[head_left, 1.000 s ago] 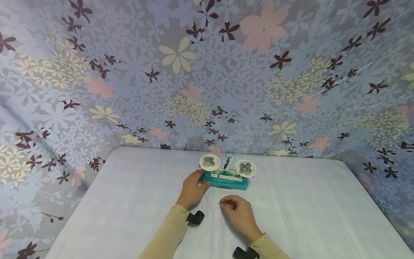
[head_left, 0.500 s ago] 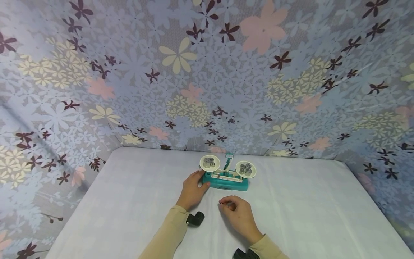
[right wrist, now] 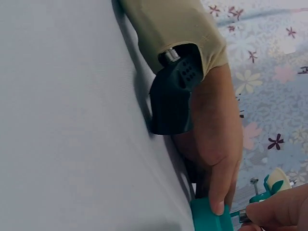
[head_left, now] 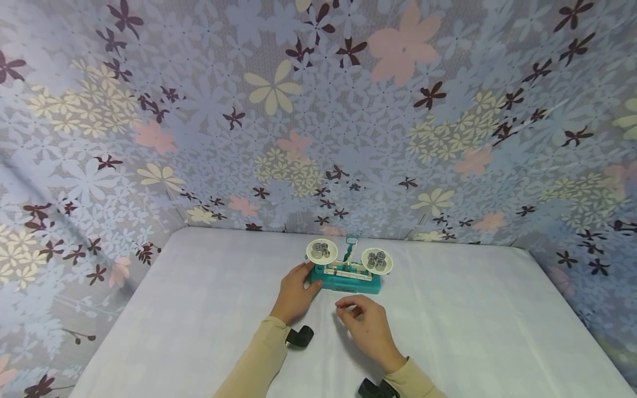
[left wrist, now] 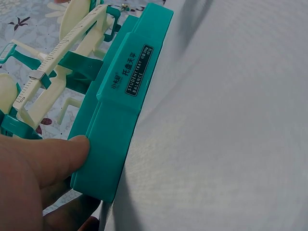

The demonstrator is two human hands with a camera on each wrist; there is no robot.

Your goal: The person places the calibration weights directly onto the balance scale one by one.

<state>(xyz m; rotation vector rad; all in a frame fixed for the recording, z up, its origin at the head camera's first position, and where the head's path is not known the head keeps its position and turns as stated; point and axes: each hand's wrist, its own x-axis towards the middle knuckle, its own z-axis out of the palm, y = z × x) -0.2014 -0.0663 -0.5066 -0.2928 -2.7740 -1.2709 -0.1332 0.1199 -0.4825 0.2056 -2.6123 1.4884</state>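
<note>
A teal tray balance (head_left: pixel 351 283) with two cream pans stands near the back of the table. My left hand (head_left: pixel 294 296) grips its left end, with the thumb (left wrist: pixel 62 156) on the front face of the base and the fingers behind. Several metal weights (head_left: pixel 318 250) sit in the left pan and several more weights (head_left: pixel 376 260) in the right pan. In front of the balance, my right hand (head_left: pixel 367 329) pinches a small silvery metal piece (right wrist: pixel 243 215) between thumb and fingertips. Most of that piece is hidden by the fingers.
A white cloth (head_left: pixel 478 326) covers the table. Flowered fabric (head_left: pixel 318 138) rises behind the table and at both sides. Black wrist cameras (head_left: pixel 301 336) sit at both sleeve cuffs.
My right hand's fingertips have shifted slightly up toward the balance, still pinching the small piece. My left hand keeps its grip on the base, and the weights stay in the pans.
</note>
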